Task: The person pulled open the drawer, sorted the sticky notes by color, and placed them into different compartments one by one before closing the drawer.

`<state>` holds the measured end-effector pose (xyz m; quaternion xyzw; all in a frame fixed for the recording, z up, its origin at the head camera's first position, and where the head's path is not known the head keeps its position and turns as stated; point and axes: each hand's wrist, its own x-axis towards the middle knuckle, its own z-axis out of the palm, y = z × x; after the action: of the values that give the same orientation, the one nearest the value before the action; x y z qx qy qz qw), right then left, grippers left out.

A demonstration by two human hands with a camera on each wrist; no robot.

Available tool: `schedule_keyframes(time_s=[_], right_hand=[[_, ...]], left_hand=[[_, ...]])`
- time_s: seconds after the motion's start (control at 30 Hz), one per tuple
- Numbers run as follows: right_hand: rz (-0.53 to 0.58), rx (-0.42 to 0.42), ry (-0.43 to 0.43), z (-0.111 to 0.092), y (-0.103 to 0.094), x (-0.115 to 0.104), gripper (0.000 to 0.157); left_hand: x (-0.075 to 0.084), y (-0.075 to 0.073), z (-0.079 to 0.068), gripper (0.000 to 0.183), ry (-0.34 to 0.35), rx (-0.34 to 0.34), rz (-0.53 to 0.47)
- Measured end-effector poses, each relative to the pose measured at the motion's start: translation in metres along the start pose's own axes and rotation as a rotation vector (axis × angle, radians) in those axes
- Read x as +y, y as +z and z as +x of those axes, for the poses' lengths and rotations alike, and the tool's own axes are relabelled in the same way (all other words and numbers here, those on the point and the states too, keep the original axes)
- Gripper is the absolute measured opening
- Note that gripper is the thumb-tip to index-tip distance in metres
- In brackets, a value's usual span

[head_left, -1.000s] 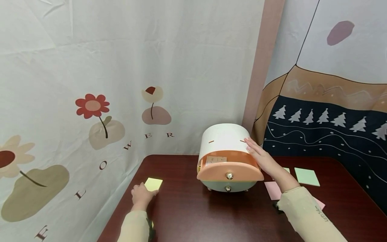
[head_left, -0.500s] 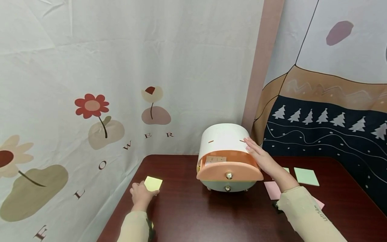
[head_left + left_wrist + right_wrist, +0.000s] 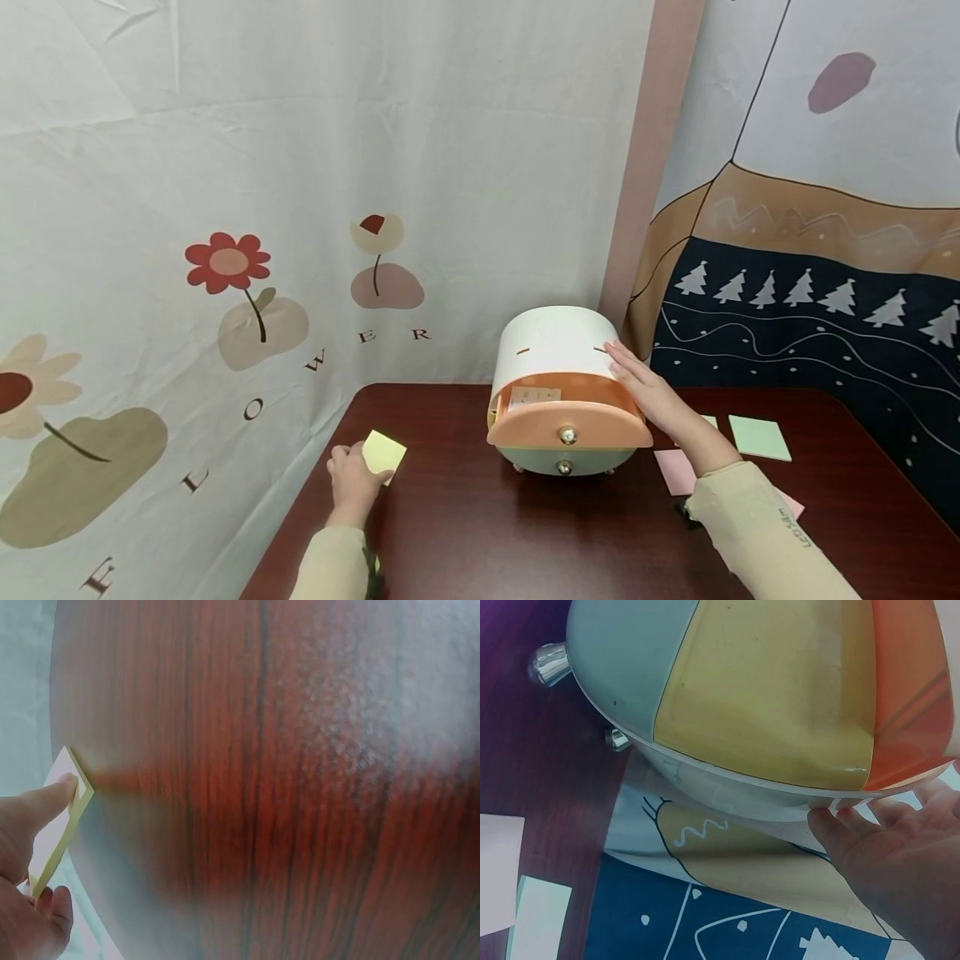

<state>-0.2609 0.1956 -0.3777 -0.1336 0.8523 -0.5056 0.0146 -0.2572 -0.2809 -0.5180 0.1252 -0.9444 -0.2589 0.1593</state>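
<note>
Between thumb and fingers, my left hand point(image 3: 352, 482) pinches a yellow sticky note pad point(image 3: 383, 452) near the table's left edge. In the left wrist view the pad point(image 3: 54, 832) stands tilted, its thin edge showing, with the thumb on one face. My right hand point(image 3: 651, 390) rests with fairly straight fingers on the right side of a white rounded drawer box point(image 3: 557, 337). Its upper orange drawer point(image 3: 525, 429) is pulled out and has a pale printed piece point(image 3: 536, 395) inside. The right wrist view shows the fingertips touching the white shell beside a yellow section point(image 3: 772, 690).
On the right lie a green sticky pad point(image 3: 760, 437) and a pink one point(image 3: 677, 472), with more pads partly hidden by the right arm. A pale green lower drawer point(image 3: 532, 457) sits under the orange one. A printed curtain point(image 3: 465, 167) hangs behind the dark red table point(image 3: 480, 533).
The yellow pad has turned and tilted up in my left hand, shifting slightly right. My right hand and the drawer box have stayed put.
</note>
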Motion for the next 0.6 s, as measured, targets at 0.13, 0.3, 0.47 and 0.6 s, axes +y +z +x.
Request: schedule_keyframes(time_s=[0.13,0.3,0.47,0.6], right_hand=[[0.0,-0.003,0.002,0.0005,0.0,0.0002,0.057],[0.004,-0.002,0.001,0.0006,0.0001,0.0012,0.057],[0.009,-0.001,-0.001,0.0016,-0.0001,0.0022,0.057],[-0.003,-0.001,0.003,0.0025,0.0001,0.0036,0.056]], left_hand=[[0.0022,-0.0004,0.0002,0.071,0.009,-0.004,-0.004],[0.0047,0.0001,0.0026,0.065,0.016,-0.012,-0.016],[0.008,0.0007,0.0047,0.053,0.043,-0.001,-0.023],[0.0101,0.0005,0.0039,0.047,0.08,0.025,-0.018]])
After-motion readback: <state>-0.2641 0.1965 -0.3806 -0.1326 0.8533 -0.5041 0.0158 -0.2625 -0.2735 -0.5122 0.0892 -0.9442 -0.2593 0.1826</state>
